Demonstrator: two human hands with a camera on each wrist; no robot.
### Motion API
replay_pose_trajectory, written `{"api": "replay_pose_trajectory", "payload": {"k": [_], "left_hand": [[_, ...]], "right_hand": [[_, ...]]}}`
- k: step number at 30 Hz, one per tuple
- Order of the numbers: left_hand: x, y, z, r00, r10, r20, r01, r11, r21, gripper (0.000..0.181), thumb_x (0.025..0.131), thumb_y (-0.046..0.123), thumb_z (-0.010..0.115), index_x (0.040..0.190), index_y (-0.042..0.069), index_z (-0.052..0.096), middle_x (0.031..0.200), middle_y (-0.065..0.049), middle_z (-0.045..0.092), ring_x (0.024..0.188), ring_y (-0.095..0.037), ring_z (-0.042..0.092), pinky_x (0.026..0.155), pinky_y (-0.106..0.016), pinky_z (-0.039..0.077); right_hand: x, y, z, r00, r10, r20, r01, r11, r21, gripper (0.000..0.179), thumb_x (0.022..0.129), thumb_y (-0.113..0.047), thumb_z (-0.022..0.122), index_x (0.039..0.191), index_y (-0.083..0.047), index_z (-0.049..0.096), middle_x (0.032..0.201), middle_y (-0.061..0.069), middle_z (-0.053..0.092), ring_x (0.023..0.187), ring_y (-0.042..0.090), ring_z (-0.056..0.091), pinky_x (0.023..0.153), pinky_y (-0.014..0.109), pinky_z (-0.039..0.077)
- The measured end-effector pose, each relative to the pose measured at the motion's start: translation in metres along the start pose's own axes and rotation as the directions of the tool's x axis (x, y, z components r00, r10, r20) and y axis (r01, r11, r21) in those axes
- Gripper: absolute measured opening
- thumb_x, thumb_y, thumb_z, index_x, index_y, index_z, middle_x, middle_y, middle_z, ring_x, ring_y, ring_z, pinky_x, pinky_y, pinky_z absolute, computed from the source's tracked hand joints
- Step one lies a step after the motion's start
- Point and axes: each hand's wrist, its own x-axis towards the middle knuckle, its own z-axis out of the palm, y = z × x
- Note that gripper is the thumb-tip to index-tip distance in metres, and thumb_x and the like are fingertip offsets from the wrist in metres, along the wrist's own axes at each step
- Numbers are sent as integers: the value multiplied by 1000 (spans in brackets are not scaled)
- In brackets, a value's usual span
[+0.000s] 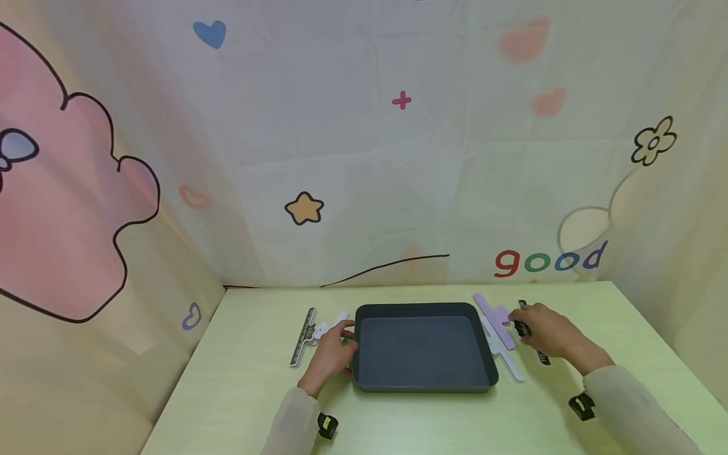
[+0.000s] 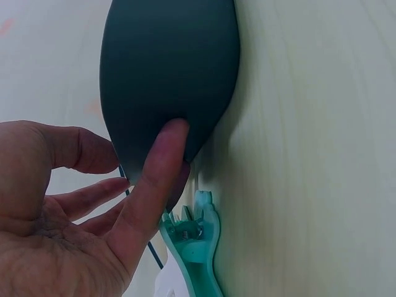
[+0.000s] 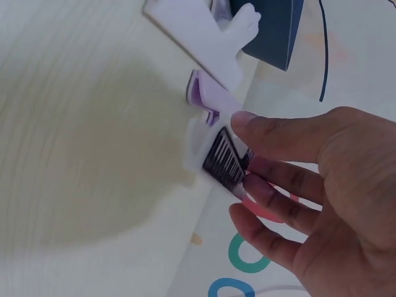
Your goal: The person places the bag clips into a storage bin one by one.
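Right hand (image 1: pixel 546 328) partly open, fingers bent, thumb and fingertips pinching striped clip (image 1: pixel 522 328), right part of the tabletop (image 1: pixel 227 398). Thumb on one side, fingertips on the other, per right wrist view; palm clear of the clip. Black face with pale stripes, pale body, slightly blurred there; can't tell if it is lifted or resting.

Left hand (image 1: pixel 330 354) half open, fingers curved around the left end of tray (image 1: pixel 423 351), one digit flat on the outer wall, others at the rim. Firmness of hold can't be told. Tray dark grey, rectangular, rounded corners, upright, open side up, nothing in it, mid tabletop between both hands.

Purple clip (image 1: pixel 493 321) between tray and striped clip, just beside the right hand, lying slanted. White clip (image 1: pixel 506 360) along the tray's right side, also slanted, upper part partly hidden by the tray. Star clip (image 1: pixel 301 338) left of the left hand, apart from the tray, dark marked face. Bear clip (image 1: pixel 321 330) between star clip and tray, partly behind the left hand.

Behind: printed curtain (image 1: pixel 352 126), "good" lettering (image 1: pixel 550 261) at lower right.
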Motion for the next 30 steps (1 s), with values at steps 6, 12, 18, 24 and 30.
{"api": "replay_pose_trajectory", "payload": {"k": [6, 12, 18, 24, 30], "left_hand": [[1, -2, 0, 1000, 10, 2, -10, 1000, 15, 55, 86, 4, 52, 141, 2, 48, 121, -26, 62, 73, -26, 68, 43, -37, 57], [0, -1, 1, 1000, 4, 2, -4, 1000, 21, 55, 87, 4, 52, 141, 2, 47, 121, -26, 62, 74, -25, 68, 43, -37, 57], [-1, -1, 1, 1000, 3, 2, -3, 1000, 21, 55, 86, 3, 52, 141, 2, 47, 120, -26, 61, 75, -26, 68, 43, -37, 57], [0, -2, 1, 1000, 9, -3, -9, 1000, 28, 54, 86, 4, 51, 140, 2, 48, 119, -25, 62, 75, -26, 68, 43, -36, 57], [0, -1, 1, 1000, 18, -2, -17, 999, 27, 54, 86, 4, 52, 140, 1, 48, 118, -26, 63, 77, -27, 68, 43, -36, 57]], "right_hand": [[1, -3, -5, 995, -78, -61, 77, 997, -15, 36, 75, -6, 82, 109, -1, 70, 97, 8, 68, 88, 29, 63, 81, 50, 56], [2, -12, -14, 995, -71, -69, 71, 997, -8, 37, 77, -8, 81, 111, -2, 69, 100, 8, 68, 91, 28, 61, 81, 49, 56], [5, -24, -26, 993, -76, -94, 76, 997, -2, 37, 78, -9, 79, 113, -2, 68, 106, 11, 68, 96, 32, 62, 85, 52, 55], [6, -34, -35, 989, -97, -115, 96, 995, -7, 38, 78, -9, 79, 114, -2, 67, 108, 12, 67, 100, 34, 61, 88, 53, 53], [7, -41, -39, 986, -102, -129, 103, 995, 0, 39, 78, -10, 77, 115, -3, 67, 109, 11, 66, 102, 35, 60, 89, 53, 52]]}}
